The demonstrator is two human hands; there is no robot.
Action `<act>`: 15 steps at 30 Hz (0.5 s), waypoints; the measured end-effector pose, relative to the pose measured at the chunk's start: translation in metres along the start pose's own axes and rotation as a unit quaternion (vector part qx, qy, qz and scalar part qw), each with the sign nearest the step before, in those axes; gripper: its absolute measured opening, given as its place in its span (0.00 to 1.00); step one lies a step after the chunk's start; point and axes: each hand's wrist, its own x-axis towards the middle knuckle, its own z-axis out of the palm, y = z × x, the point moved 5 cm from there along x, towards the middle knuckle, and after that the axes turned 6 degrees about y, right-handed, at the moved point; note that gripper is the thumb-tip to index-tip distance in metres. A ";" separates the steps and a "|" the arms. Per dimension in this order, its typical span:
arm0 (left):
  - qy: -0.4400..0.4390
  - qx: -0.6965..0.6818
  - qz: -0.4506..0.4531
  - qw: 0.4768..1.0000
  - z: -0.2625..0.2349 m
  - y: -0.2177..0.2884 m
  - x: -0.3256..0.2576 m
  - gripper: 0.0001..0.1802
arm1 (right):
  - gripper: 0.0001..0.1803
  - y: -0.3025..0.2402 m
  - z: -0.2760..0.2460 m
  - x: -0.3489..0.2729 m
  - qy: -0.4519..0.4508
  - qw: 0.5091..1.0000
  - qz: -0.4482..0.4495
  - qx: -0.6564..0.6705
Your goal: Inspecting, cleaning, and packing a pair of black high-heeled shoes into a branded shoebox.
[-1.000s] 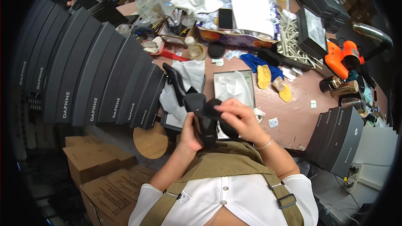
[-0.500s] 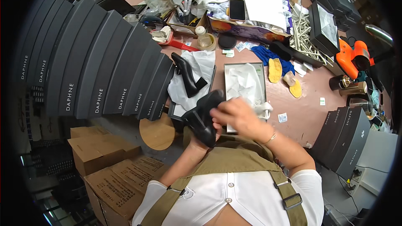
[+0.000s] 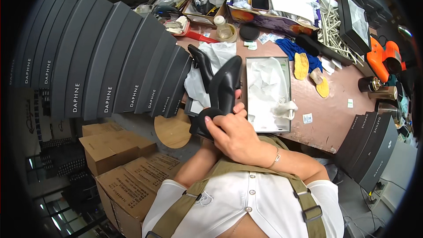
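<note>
Rubbing seems underway: my right fingers (image 3: 224, 122) pinch a dark pad (image 3: 202, 120); just beyond them is the black shoe (image 3: 224, 88), clasped by left fingers (image 3: 238, 94); the next stroke needs steady support.

Right hand (image 3: 235, 139): back upward, fingers bent and closed in a grip, one fingertip pointing left; it lies over the left hand.
Left hand (image 3: 238, 95): mostly hidden below the right hand; only fingertips show, curled up just beyond the right knuckles, in a grip.
Right wrist (image 3: 269, 156): nearly straight, to the right of both hands.
Right forearm (image 3: 297, 164): slants gently up leftward to its hand from a bent elbow.
Left wrist (image 3: 210, 145): partly covered by the right hand.
Left forearm (image 3: 197, 164): rises rightward toward the hands, from below them and to their left.
</note>
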 end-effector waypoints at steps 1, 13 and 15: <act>-0.025 0.031 0.007 0.999 -0.001 0.010 0.004 0.46 | 0.26 0.000 0.002 -0.004 -0.006 1.000 0.007 -0.003; -0.129 0.015 0.030 0.991 0.046 0.037 0.007 0.43 | 0.25 0.013 -0.056 -0.010 0.021 0.983 0.042 0.177; -0.055 0.074 0.055 0.994 0.036 0.030 0.008 0.43 | 0.28 0.018 -0.051 0.006 0.059 0.990 0.030 0.125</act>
